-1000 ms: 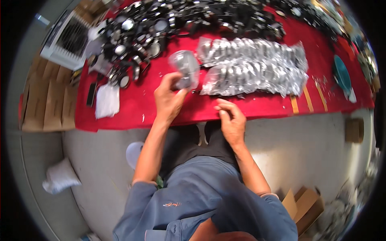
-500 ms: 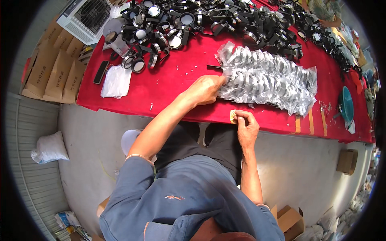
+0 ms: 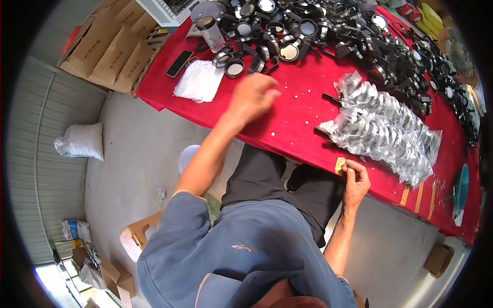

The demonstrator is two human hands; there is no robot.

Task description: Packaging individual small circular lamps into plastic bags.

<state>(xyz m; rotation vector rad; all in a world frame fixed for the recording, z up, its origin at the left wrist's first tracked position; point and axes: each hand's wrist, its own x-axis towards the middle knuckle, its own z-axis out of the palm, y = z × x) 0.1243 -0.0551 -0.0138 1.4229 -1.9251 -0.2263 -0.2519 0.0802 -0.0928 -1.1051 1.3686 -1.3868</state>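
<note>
My left hand (image 3: 252,99) is in the air over the red cloth, slightly smeared by motion. Thumb and fingers stand apart, and nothing shows between them. At the table's front edge my right hand (image 3: 356,180) pinches a small yellow piece (image 3: 339,165), like folded tape or paper, between thumb and fingertips. Just beyond the right hand lie two rows of plastic-wrapped round parts (image 3: 382,128), pressed side by side. Dark bars stick out of their left ends. A heap of loose black parts with round, silver-rimmed discs (image 3: 308,28) covers the far side of the table.
On the red-covered table (image 3: 205,115) lie a white plastic bag (image 3: 200,81), a phone (image 3: 179,63) and a clear jar (image 3: 211,35). A green bowl (image 3: 461,190) and tan tape strips (image 3: 418,197) are at the right. Cardboard boxes (image 3: 105,49) stand at the left.
My left hand has left the wrapped rows and moved leftward over the cloth. The right hand still pinches the yellow piece. The whole view has turned, shifting the table rightward.
</note>
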